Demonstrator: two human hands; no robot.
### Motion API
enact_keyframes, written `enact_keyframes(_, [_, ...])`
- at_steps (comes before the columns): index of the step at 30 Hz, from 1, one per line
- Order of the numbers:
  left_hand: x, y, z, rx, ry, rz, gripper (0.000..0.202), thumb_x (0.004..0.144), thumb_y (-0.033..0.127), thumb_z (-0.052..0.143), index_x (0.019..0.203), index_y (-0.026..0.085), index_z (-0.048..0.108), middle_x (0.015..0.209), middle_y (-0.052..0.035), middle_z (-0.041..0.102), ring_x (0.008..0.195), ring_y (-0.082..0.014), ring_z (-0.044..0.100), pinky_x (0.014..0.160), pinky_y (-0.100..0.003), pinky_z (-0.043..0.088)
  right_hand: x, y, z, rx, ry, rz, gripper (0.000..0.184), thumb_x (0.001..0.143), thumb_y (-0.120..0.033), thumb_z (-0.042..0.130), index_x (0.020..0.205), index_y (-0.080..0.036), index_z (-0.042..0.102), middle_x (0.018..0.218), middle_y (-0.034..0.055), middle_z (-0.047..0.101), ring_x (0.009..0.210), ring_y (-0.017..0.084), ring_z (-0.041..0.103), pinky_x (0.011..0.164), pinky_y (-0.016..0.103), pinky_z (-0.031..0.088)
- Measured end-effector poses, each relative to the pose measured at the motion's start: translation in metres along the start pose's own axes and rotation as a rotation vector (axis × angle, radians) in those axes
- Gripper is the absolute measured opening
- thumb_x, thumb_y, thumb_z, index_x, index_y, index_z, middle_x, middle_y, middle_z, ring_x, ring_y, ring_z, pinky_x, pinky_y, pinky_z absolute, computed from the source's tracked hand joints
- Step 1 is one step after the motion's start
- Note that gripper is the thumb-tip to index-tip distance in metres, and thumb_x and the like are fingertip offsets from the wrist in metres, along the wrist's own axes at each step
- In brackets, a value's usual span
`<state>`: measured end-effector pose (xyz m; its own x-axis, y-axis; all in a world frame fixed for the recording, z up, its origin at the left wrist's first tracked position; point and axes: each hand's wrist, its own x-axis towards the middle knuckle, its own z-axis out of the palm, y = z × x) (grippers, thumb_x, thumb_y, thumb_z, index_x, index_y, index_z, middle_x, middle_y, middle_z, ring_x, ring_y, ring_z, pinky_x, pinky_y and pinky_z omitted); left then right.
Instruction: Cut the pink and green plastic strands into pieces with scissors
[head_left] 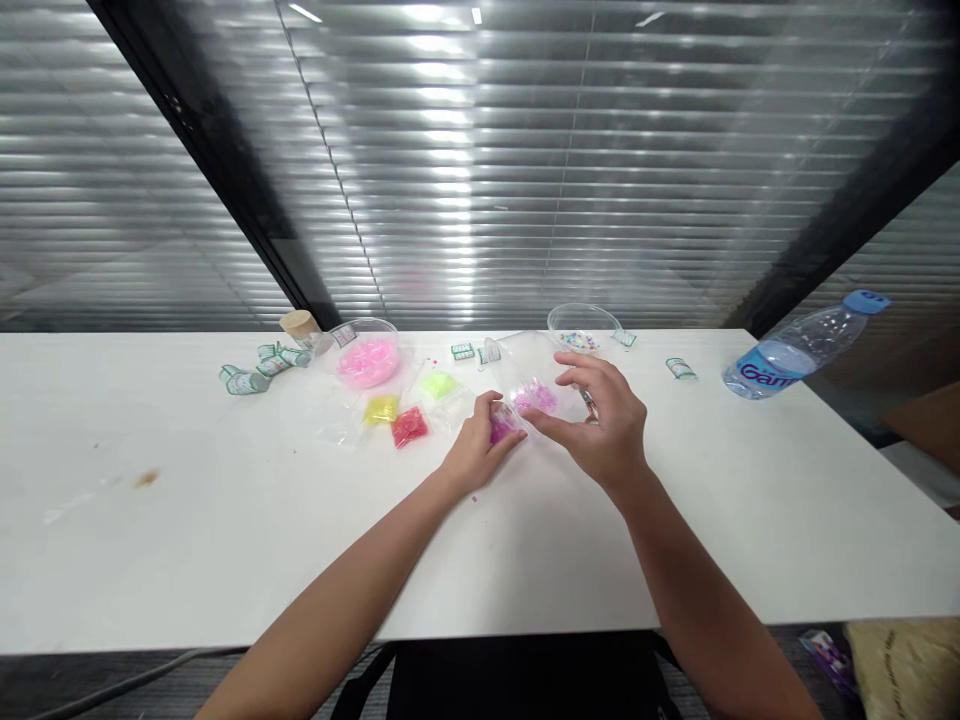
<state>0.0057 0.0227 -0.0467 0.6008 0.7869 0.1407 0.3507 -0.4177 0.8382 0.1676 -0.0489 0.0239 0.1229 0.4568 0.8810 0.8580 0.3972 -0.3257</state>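
In my left hand (484, 440), closed fingers and thumb grip a small clear bag of purple beads (502, 427). It leans against the near rim of a clear round container (517, 352), in which loose purple beads (535, 398) lie. My right hand (596, 415) hovers at the container's right side, thumb towards the bag, with thumb and forefinger apart. A small shiny metallic thing (589, 402) shows in its curled lower fingers; most of it is hidden.
Left of my hands lie bags of red beads (409, 427), yellow beads (381, 409) and lime beads (439, 384). Behind them stands a container of pink beads (369, 362). Another bowl (583, 318) holds multicoloured beads. Several rolled labelled strips (247, 382) and a water bottle (795, 350) are on the table.
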Motion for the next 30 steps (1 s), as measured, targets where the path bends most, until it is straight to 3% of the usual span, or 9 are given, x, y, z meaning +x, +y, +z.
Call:
enact_keyframes(25, [0.0001,-0.0043,0.0014,0.001,0.008,0.003,0.058,0.087,0.049,0.054,0.13,0.021,0.027,0.12,-0.0126,0.055,0.094,-0.0211,0.058,0.085,-0.037,0.044,-0.0008,0.0016,0.0036,0.006,-0.002,-0.016,0.034,0.071,-0.041,0.078,0.091,-0.023,0.057,0.107,0.0093,0.069,0.102,0.026,0.065,0.075,0.039,0.058])
enact_keyframes(30, [-0.0004,-0.0021,0.0006,0.0,0.026,-0.013,0.058,0.086,0.048,0.057,0.129,0.021,0.028,0.118,-0.0118,0.056,0.098,-0.0224,0.058,0.087,-0.038,0.044,-0.0012,0.0027,0.0021,0.042,-0.026,0.145,0.032,0.072,-0.042,0.076,0.089,-0.022,0.058,0.112,0.0093,0.067,0.105,0.026,0.064,0.073,0.039,0.059])
